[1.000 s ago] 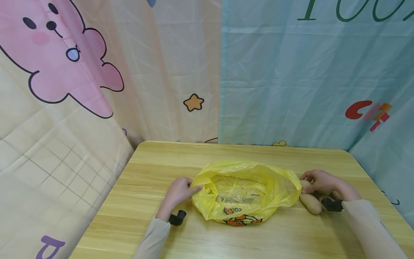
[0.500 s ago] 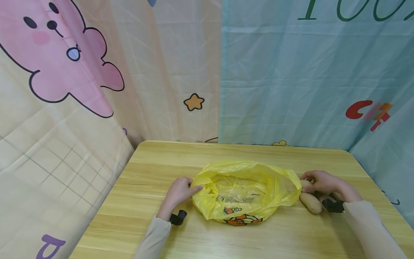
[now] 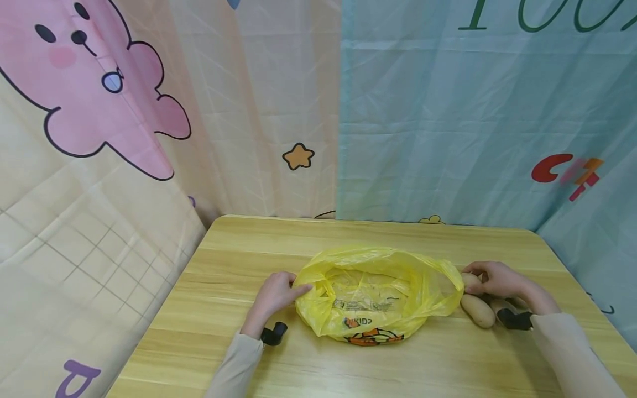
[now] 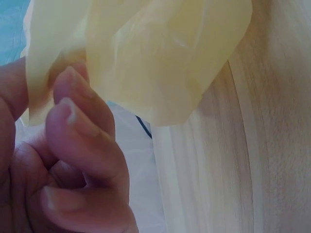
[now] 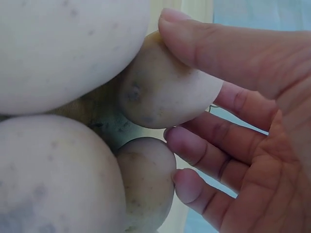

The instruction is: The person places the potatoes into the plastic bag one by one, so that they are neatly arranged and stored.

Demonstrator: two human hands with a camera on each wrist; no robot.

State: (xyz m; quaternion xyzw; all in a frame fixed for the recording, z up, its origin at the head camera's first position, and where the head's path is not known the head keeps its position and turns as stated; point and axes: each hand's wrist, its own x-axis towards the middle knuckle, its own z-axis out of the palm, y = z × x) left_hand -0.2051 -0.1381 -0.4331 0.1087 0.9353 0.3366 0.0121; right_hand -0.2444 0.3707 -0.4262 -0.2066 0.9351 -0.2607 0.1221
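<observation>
A yellow plastic bag [image 3: 370, 301] lies on the wooden table with its mouth held wide. My left hand [image 3: 275, 297] pinches the bag's left rim between thumb and fingers; the left wrist view shows the thin plastic [image 4: 150, 58] running in between them. To the right of the bag, my right hand [image 3: 497, 279] grips a potato [image 5: 165, 85], thumb on one side and fingers on the other. Several more potatoes lie close against it, among them a long one [image 3: 478, 311] near the bag and a smaller one [image 5: 148, 182] touched by a fingertip.
The wooden table [image 3: 239, 243] runs back to a printed curtain [image 3: 423, 121]. More curtain [image 3: 99, 232] hangs along its left side. Each wrist carries a black camera mount, the left one [image 3: 273, 334] close to the table.
Almost nothing has moved. My right wrist has shifted very slightly to the right, while the left hand and the bag stay in place.
</observation>
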